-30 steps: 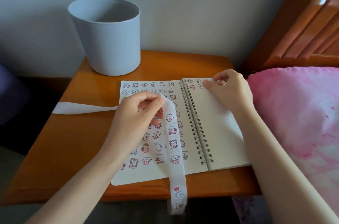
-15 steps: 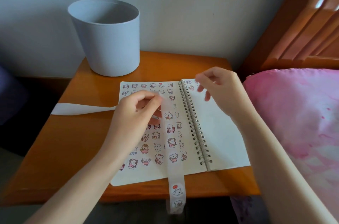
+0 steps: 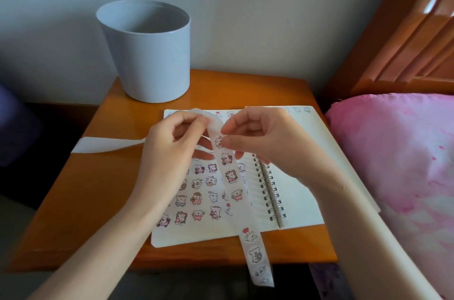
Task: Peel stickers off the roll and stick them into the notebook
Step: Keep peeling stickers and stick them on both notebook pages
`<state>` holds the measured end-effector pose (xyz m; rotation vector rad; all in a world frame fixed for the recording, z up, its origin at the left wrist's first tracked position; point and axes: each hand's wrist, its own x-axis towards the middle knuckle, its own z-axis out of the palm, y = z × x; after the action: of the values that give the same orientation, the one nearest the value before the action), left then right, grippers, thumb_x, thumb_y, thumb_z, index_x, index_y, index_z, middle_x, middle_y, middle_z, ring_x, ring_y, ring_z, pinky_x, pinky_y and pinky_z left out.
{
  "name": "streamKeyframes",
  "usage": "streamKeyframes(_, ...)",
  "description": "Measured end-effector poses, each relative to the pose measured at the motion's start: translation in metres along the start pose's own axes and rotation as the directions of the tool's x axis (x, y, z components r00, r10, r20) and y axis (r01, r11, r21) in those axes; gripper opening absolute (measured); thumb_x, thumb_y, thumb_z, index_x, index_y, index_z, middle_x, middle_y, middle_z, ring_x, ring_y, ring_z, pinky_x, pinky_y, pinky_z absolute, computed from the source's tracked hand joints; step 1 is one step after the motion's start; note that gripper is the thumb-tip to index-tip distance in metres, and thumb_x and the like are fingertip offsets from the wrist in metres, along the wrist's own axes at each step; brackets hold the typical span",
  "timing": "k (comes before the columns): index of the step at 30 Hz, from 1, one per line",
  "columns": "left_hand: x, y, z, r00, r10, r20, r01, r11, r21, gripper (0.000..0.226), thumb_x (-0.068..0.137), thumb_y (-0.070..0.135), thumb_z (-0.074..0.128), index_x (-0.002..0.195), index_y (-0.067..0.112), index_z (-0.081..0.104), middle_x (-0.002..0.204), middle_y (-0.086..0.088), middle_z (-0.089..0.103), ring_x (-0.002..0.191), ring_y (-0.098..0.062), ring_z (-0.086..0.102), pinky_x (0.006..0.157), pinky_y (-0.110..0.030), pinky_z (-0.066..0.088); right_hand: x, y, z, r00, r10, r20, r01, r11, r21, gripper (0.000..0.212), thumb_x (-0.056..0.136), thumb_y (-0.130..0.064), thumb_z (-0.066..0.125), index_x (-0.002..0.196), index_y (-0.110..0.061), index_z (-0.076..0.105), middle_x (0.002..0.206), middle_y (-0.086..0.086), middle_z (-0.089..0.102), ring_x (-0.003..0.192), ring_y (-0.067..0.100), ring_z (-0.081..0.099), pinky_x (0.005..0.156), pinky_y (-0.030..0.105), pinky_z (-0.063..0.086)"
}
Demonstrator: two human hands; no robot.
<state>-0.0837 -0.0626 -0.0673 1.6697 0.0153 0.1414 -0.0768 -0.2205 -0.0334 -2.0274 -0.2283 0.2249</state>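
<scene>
The left hand (image 3: 172,147) is gripping the sticker strip (image 3: 231,176) between its curled fingers and thumb, holding it up above the open notebook (image 3: 297,203). The right hand (image 3: 265,142) is pinching the edge of that strip with forefinger and thumb, right at the topmost sticker (image 3: 219,141); whether the sticker is lifting off cannot be told. From the hands the strip is running down across the left page, which is carrying rows of small cartoon stickers, and is hanging over the front edge of the bench (image 3: 98,191). Its bare backing tail (image 3: 105,144) is trailing to the left across the wood. The notebook is lying flat on the bench with its spiral binding near the middle. A grey bin (image 3: 147,58) is standing at the back of the bench, and a pink pillow (image 3: 398,157) is lying just beside the notebook's right page.
</scene>
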Motion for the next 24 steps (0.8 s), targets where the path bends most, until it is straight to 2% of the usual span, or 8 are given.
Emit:
streamKeyframes(3, 0.0004, 0.0006, 0.0006, 1.000, 0.011, -0.021, -0.011, 1.000, -0.004, 0.014, 0.092, 0.019, 0.057, 0.091, 0.017, 0.070, 0.077, 0.004, 0.071, 0.069, -0.003, 0.067, 0.053, -0.009, 0.048, 0.0016, 0.0022, -0.0002, 1.000, -0.017, -0.008, 0.017, 1.000, -0.002, 0.012, 0.078, -0.013, 0.074, 0.088, -0.014, 0.067, 0.080, 0.001, 0.073, 0.061, 0.010, 0.065, 0.051, 0.011, 0.046)
streamKeyframes(5, 0.0014, 0.0001, 0.0003, 1.000, 0.004, -0.030, -0.004, 1.000, 0.013, 0.015, 0.091, 0.023, 0.057, 0.093, 0.019, 0.071, 0.080, 0.005, 0.072, 0.073, -0.003, 0.068, 0.061, -0.013, 0.050, 0.0026, 0.0038, 0.0004, 0.999, -0.033, -0.028, 0.033, 0.999, -0.009, 0.012, 0.078, -0.012, 0.074, 0.088, -0.014, 0.068, 0.080, 0.002, 0.073, 0.063, 0.015, 0.067, 0.067, 0.028, 0.057)
streamKeyframes(7, 0.0011, 0.0009, 0.0002, 0.999, -0.043, 0.001, 0.043, 0.998, -0.035, 0.017, 0.092, 0.025, 0.054, 0.092, 0.018, 0.070, 0.079, 0.002, 0.073, 0.074, -0.009, 0.070, 0.067, -0.023, 0.053, 0.0030, 0.0042, 0.0009, 0.998, -0.040, -0.051, 0.040, 0.999, 0.004, 0.013, 0.078, -0.012, 0.074, 0.090, -0.014, 0.069, 0.080, 0.002, 0.073, 0.064, 0.017, 0.067, 0.074, 0.035, 0.056)
streamKeyframes(10, -0.0012, 0.0036, 0.0006, 0.991, -0.105, 0.088, 0.112, 0.991, -0.072, 0.024, 0.092, 0.033, 0.052, 0.091, 0.019, 0.071, 0.082, 0.000, 0.075, 0.079, -0.013, 0.071, 0.076, -0.031, 0.054, 0.0036, 0.0045, -0.0008, 0.994, -0.047, -0.095, 0.049, 0.999, 0.023, 0.012, 0.078, -0.012, 0.074, 0.089, -0.014, 0.070, 0.079, 0.002, 0.074, 0.062, 0.013, 0.065, 0.073, 0.035, 0.056)
streamKeyframes(12, -0.0029, 0.0041, 0.0010, 0.987, -0.097, 0.126, 0.105, 0.993, -0.058, 0.018, 0.088, 0.032, 0.059, 0.092, 0.020, 0.071, 0.085, 0.002, 0.074, 0.082, -0.011, 0.071, 0.075, -0.024, 0.054, 0.0038, 0.0049, -0.0020, 0.993, -0.047, -0.113, 0.049, 0.999, 0.018, 0.012, 0.078, -0.013, 0.074, 0.089, -0.015, 0.070, 0.078, 0.001, 0.074, 0.062, 0.012, 0.065, 0.072, 0.033, 0.056)
streamKeyframes(15, -0.0036, 0.0049, 0.0018, 0.988, -0.055, 0.141, 0.062, 0.997, -0.045, 0.010, 0.081, 0.018, 0.068, 0.092, 0.020, 0.069, 0.084, 0.005, 0.074, 0.079, -0.007, 0.070, 0.064, -0.011, 0.051, 0.0041, 0.0054, -0.0020, 0.991, -0.052, -0.124, 0.053, 0.999, 0.008, 0.011, 0.078, -0.013, 0.074, 0.088, -0.015, 0.071, 0.078, 0.001, 0.074, 0.062, 0.013, 0.066, 0.071, 0.032, 0.056)
streamKeyframes(20, -0.0024, 0.0045, 0.0005, 0.988, -0.018, 0.156, 0.024, 0.999, -0.037, 0.013, 0.080, 0.015, 0.069, 0.092, 0.018, 0.070, 0.085, 0.004, 0.074, 0.080, -0.009, 0.071, 0.068, -0.014, 0.054, 0.0051, 0.0058, -0.0010, 0.988, -0.070, -0.139, 0.069, 0.998, -0.010, 0.009, 0.078, -0.013, 0.075, 0.085, -0.016, 0.070, 0.077, 0.001, 0.073, 0.063, 0.017, 0.067, 0.071, 0.037, 0.058)
streamKeyframes(24, -0.0026, 0.0042, 0.0017, 0.989, -0.024, 0.144, 0.030, 0.999, -0.038, 0.013, 0.079, 0.015, 0.070, 0.092, 0.018, 0.070, 0.084, 0.005, 0.074, 0.078, -0.007, 0.070, 0.065, -0.010, 0.052, 0.0054, 0.0062, -0.0008, 0.988, -0.077, -0.136, 0.075, 0.997, -0.020, 0.009, 0.078, -0.011, 0.074, 0.085, -0.013, 0.068, 0.076, 0.002, 0.073, 0.064, 0.020, 0.069, 0.070, 0.039, 0.059)
